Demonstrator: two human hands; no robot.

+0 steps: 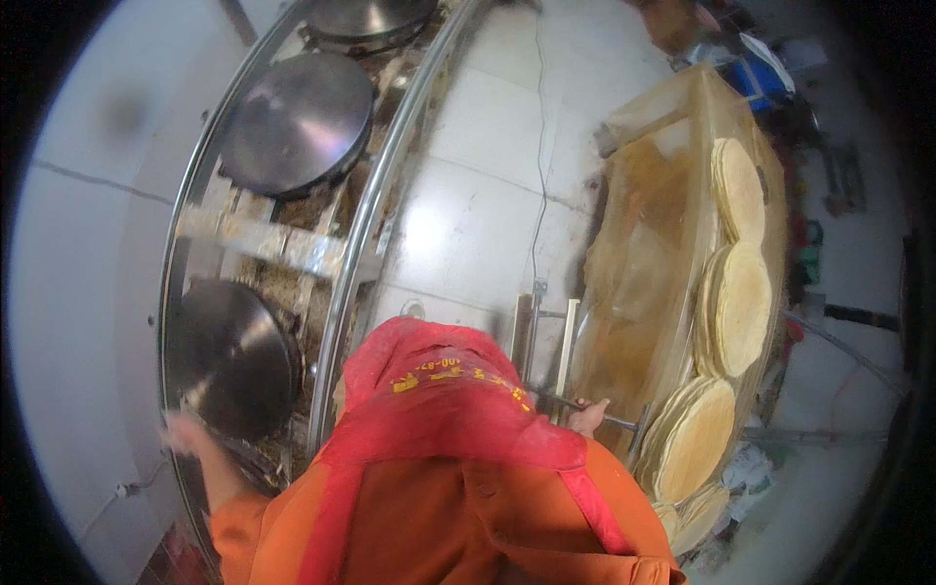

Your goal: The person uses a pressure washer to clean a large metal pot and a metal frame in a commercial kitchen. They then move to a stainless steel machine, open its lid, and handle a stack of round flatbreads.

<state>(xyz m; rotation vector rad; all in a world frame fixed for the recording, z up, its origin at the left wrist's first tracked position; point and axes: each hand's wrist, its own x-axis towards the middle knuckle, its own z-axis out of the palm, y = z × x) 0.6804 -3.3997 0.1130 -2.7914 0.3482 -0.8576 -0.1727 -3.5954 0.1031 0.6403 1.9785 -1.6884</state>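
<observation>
My left hand (184,434), blurred, is at the left edge of a metal frame, just below a round dark griddle plate (238,358); whether it touches anything is unclear. My right hand (587,418) lies beside my apron, at a thin metal rod (618,422) near the table; its grip is partly hidden. Farther up the frame sits a second round griddle plate (298,121), with a third (369,14) at the top. Along the right side of a plastic-covered table (636,292) stand stacks of pale round flatbreads (742,307), one nearer stack (695,439) close to my right arm.
A metal rail (365,212) edges the griddle frame. A cable (542,168) runs over the tiled floor (475,183). Between me and the table stand upright metal bars (567,347). A blue item (757,80) lies beyond the table, and a plastic bag (747,468) is at its near right.
</observation>
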